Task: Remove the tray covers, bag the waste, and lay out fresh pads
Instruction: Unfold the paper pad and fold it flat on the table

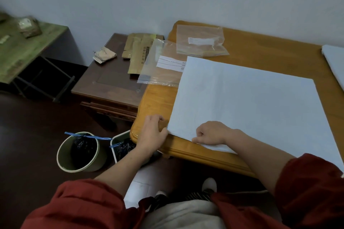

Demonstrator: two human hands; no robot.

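A white pad [247, 102] lay flat on the orange wooden surface [260, 48], spreading away from both hands towards the wall, its near edge running along the surface's front rim. The left hand [153, 133] was at the pad's near-left corner, fingers curled in and pinching that corner. The right hand [211, 134] rested just to its right on the pad's near edge, fingers curled under and thumb pointing towards the left hand; whether it gripped a fold of the pad or only pressed on it could not be told. Both forearms came out of pushed-up red sleeves [309, 188]. Beyond the left hand, a clear zip bag [163, 65] with a white label lay touching the pad's far-left corner, with another clear bag [201, 41] behind it. Far to the right of the right hand, a second pad [335, 63] showed at the surface's edge. Below and left of the left hand, on the floor, stood a round bin [93, 163] and a square bin [119, 135], each lined with a black bag.
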